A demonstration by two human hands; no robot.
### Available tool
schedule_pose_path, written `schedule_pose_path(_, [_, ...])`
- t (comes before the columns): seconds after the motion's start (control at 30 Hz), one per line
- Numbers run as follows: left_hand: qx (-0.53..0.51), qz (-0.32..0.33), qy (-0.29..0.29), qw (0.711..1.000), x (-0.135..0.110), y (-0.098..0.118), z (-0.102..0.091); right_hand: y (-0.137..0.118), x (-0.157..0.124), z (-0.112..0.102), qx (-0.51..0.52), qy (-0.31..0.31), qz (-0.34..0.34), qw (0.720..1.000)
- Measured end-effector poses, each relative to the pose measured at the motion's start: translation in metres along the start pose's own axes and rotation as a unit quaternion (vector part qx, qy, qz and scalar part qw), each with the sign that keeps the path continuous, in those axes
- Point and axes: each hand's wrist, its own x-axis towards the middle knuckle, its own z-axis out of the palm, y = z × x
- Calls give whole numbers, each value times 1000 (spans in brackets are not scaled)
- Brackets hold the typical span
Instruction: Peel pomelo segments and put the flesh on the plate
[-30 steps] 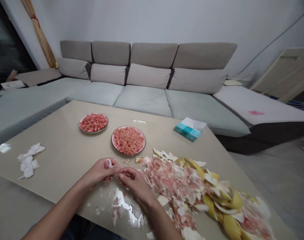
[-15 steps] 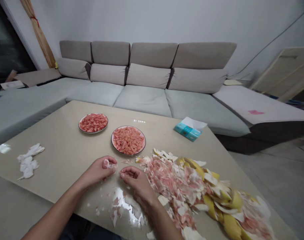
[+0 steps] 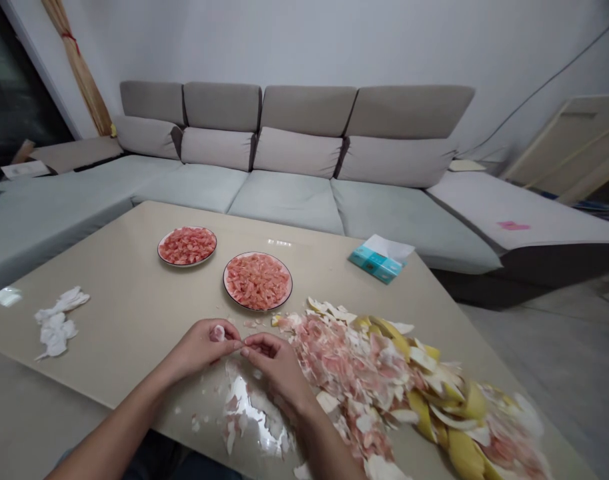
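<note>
A grey sectional sofa (image 3: 294, 200) stood behind the glossy beige table (image 3: 134, 293), where a broad heap of pomelo peel and membrane (image 3: 384, 373) spread along the right side, just beside the person's right hand (image 3: 277, 363). Farther back sat two plates of pink pomelo flesh, the nearer plate (image 3: 225, 283) and the farther plate (image 3: 159, 252), with a teal tissue pack (image 3: 379, 260) to the right and crumpled tissues (image 3: 57, 320) to the left. Near the front edge the left hand (image 3: 201, 347) held a small pomelo piece (image 3: 217, 332) clamped between thumb and fingers (just above the tabletop), while the right hand's fingers were bunched together, tips meeting the left's.
</note>
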Motion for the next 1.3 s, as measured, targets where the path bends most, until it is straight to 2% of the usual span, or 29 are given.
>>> schedule_pose_path(0.13, [-13, 5, 59, 998, 15, -2, -5, -4, 2, 0, 17, 23, 10, 1000])
schedule_pose_path(0.3, [-58, 19, 243, 968, 52, -9, -17, -6, 3, -1, -35, 89, -18, 995])
schedule_pose_path(0.43, [-58, 25, 280, 958, 74, -19, -15, 0, 4, -1, -102, 109, -36, 988])
schedule_pose_path(0.6, [-76, 18, 274, 959, 80, -23, -7, 9, 6, -3, -146, 101, -54, 983])
schedule_pose_path(0.8, [-151, 15, 260, 954, 72, -15, -8, 10, 5, -4, -233, 77, -88, 965])
schedule_pose_path(0.93, [-247, 15, 229, 942, 46, 1, 1, 10, 3, -2, -325, 66, -114, 937])
schedule_pose_path(1.0, [-418, 1, 167, 893, 27, 10, 10, 11, 2, -2, -327, 71, -155, 930])
schedule_pose_path(1.07, [-490, -6, 150, 858, 7, 16, 20, 11, 1, -2, -305, 71, -186, 931])
schedule_pose_path(1.17, [-502, -28, 137, 853, -16, 18, 31, 13, 0, -4, -307, 65, -202, 928])
schedule_pose_path(1.3, [-508, -25, 106, 855, -25, 10, 29, 16, -1, -4, -378, 64, -228, 895])
